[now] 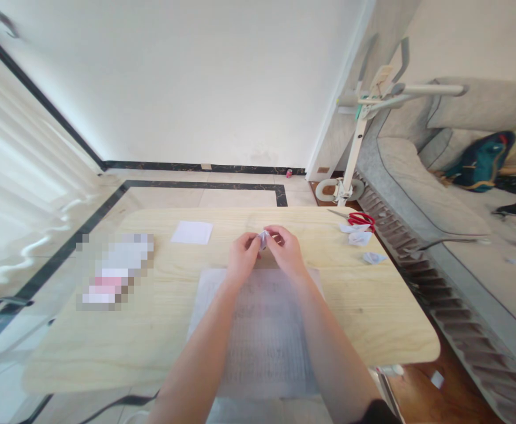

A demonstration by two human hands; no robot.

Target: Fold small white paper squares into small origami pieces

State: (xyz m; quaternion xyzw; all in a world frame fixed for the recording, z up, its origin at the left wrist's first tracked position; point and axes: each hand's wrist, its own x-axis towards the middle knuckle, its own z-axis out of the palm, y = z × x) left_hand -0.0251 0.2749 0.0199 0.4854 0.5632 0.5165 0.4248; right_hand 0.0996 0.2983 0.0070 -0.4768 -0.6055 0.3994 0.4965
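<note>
Between the fingertips of both hands is a small piece of folded white paper (pixel 263 239), held above the far middle of the wooden table (pixel 165 330). My left hand (pixel 243 254) pinches it from the left side. From the right, my right hand (pixel 285 246) pinches it as well, its fingers curled behind. The finer folds are too small to make out, and fingers cover part of the paper. Under my forearms lies a large printed sheet (pixel 262 347), blurred, its text unreadable.
White sheets (pixel 191 232) lie left of my hands; a pixelated item (pixel 120 265) sits further left. At the right are red-handled scissors (pixel 360 220) and folded papers (pixel 358 237), one apart (pixel 374 258). Beyond stand white exercise equipment (pixel 355 141) and a grey sofa (pixel 425 188).
</note>
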